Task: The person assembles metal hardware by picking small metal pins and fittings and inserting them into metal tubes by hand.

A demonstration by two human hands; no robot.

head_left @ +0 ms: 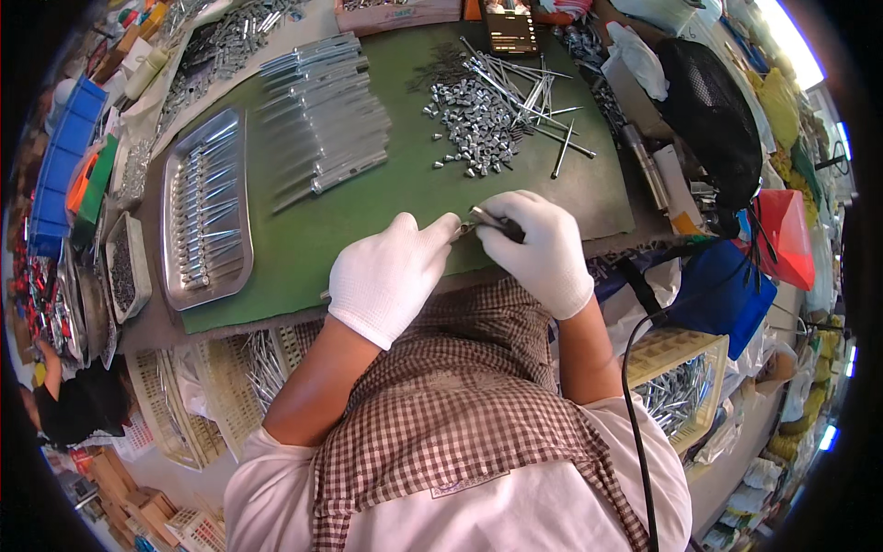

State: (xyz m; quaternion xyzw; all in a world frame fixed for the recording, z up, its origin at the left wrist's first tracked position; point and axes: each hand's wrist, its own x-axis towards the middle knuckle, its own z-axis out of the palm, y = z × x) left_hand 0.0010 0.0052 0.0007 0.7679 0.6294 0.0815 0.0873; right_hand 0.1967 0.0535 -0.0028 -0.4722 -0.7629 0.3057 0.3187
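Note:
Both my hands wear white knit gloves and meet above the front of the green mat (285,241). My left hand (386,276) is closed around a slim metal rod (325,294), whose end peeks out beside the wrist; most of it is hidden. In my right hand (543,244), thumb and fingers pinch a small dark metal piece (497,224) against the rod's other end, by the left fingertips. Its exact kind cannot be made out. Beyond the hands lies a heap of small silver metal fittings (474,124), with thin pointed rods (561,147) scattered beside it.
A row of metal rods (340,129) lies left of the heap. Further left, a steel tray (246,248) holds several pointed rods. A phone (510,32) stands at the mat's far edge. A black mesh bag (708,110) and a yellow crate (704,386) are at right.

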